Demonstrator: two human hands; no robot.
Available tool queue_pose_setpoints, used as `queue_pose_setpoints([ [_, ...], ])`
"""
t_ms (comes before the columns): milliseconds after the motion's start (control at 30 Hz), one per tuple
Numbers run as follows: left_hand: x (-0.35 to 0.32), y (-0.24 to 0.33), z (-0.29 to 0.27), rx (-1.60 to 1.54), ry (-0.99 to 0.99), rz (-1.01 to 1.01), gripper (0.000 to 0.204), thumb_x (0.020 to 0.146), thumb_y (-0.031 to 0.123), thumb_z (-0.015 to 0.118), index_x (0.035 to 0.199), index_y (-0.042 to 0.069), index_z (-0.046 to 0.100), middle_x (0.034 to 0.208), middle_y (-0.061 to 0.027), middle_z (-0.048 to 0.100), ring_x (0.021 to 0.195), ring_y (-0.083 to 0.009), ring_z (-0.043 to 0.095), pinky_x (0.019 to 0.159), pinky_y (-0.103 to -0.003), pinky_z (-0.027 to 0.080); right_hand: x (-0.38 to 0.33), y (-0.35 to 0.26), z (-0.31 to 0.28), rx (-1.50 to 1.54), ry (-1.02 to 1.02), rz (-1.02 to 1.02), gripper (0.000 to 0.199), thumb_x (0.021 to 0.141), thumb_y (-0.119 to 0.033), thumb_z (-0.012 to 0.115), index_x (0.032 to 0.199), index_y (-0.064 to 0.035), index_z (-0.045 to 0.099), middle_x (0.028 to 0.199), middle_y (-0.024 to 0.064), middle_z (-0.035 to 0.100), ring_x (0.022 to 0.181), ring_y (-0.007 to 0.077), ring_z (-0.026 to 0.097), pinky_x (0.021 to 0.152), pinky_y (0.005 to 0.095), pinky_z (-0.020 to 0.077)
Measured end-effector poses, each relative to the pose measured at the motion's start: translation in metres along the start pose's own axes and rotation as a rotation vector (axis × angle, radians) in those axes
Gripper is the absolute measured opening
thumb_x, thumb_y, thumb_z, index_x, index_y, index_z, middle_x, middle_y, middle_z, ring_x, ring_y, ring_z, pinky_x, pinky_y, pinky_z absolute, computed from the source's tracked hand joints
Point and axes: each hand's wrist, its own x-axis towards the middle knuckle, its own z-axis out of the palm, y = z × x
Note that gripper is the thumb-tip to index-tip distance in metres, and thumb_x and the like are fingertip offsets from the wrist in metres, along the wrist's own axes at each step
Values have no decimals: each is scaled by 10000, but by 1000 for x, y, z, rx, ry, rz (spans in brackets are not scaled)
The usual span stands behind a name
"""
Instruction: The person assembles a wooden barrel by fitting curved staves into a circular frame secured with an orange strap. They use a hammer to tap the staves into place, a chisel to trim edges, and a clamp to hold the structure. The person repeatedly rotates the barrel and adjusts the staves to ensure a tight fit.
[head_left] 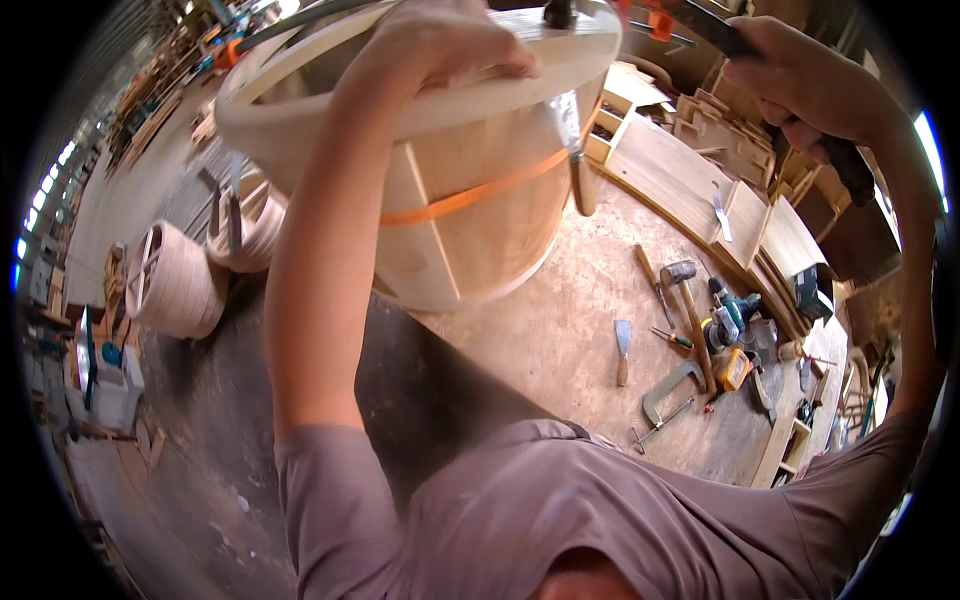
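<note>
A large pale wooden drum (480, 230) with a thick ring-shaped rim (560, 70) and an orange strap (470, 197) around its side stands on the workbench. My left hand (455, 45) lies over that rim with its fingers curled in against it; they are slightly blurred. Beside the hand, a clamp with a wooden handle (581, 185) sits on the rim, its dark jaw on top. My right hand (800, 85), raised at the upper right, is wrapped round a long dark-handled tool (850, 170). The tool's far end runs out of the picture, so its kind is not clear.
On the brown workbench (530, 350) lie a mallet (690, 320), a scraper (623, 350), a C-clamp (668, 398) and a drill (730, 300). Wooden panels (670, 180) line its far right side. At left stand smaller wooden drums (175, 285); an orange-ended bar (310, 20) crosses the far rim.
</note>
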Motion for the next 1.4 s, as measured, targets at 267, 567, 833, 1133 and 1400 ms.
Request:
queue_pose_setpoints([
  [267, -38, -44, -34, 48, -93, -64, 541, 626, 449, 913, 924, 14, 792, 883, -101, 737, 870, -199, 689, 794, -352, 526, -7, -29, 3, 179, -67, -41, 419, 1061, -267, 560, 1335, 46, 511, 554, -12, 502, 356, 49, 490, 314, 209, 403],
  [567, -54, -73, -49, -10, -19, 64, 550, 615, 438, 916, 918, -1, 781, 863, -165, 746, 841, -262, 696, 794, -389, 537, -5, -50, -8, 82, 6, -16, 473, 1060, -243, 565, 1446, 1, 443, 607, -3, 491, 379, 58, 449, 340, 242, 377],
  [833, -56, -68, -51, -24, -66, 2, 469, 619, 424, 911, 799, 15, 769, 810, -125, 743, 802, -225, 689, 752, -392, 529, -5, -68, 19, 45, -99, 50, 545, 1059, -199, 568, 1544, -46, 373, 647, -12, 437, 411, 62, 411, 366, 251, 344],
  [1133, -62, -69, -61, 71, -108, 45, 475, 633, 427, 922, 857, 33, 780, 866, -107, 755, 836, -210, 687, 754, -383, 528, -23, -80, -1, 191, 4, 18, 563, 1059, -194, 563, 1566, -53, 364, 702, -9, 474, 438, 57, 429, 386, 241, 385],
  [1400, -64, -73, -64, -19, -105, 88, 413, 645, 386, 929, 782, 29, 770, 732, -92, 713, 705, -201, 649, 647, -381, 509, -30, -76, 19, 82, -20, 74, 557, 1046, -208, 577, 1545, -43, 394, 683, -13, 471, 428, 51, 426, 375, 227, 383],
])
